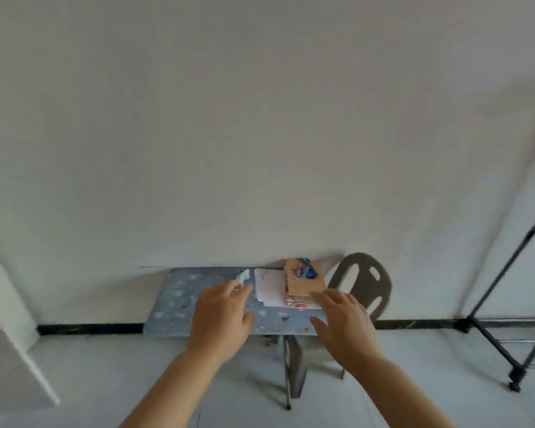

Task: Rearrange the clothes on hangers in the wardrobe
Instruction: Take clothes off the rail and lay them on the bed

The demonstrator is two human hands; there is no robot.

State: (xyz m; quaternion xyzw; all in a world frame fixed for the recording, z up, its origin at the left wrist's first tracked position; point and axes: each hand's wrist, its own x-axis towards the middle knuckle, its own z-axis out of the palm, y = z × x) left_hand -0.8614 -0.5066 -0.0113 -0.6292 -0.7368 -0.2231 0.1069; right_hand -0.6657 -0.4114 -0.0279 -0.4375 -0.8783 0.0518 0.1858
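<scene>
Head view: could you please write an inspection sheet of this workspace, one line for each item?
Surface: small table with a blue patterned cover.
Job's things: no clothes or hangers seen.
Clutter: white papers, brown card and a small white thing on the table.
Grippers: left hand and right hand open above the table, holding nothing.
Cables: nothing seen.
Surroundings: grey chair behind the table; black frame at right, perhaps a rack; pale wall.

Papers (269, 287) and a cardboard piece (305, 281) crowd the bench's (179, 307) far right; its left lies bare.
</scene>
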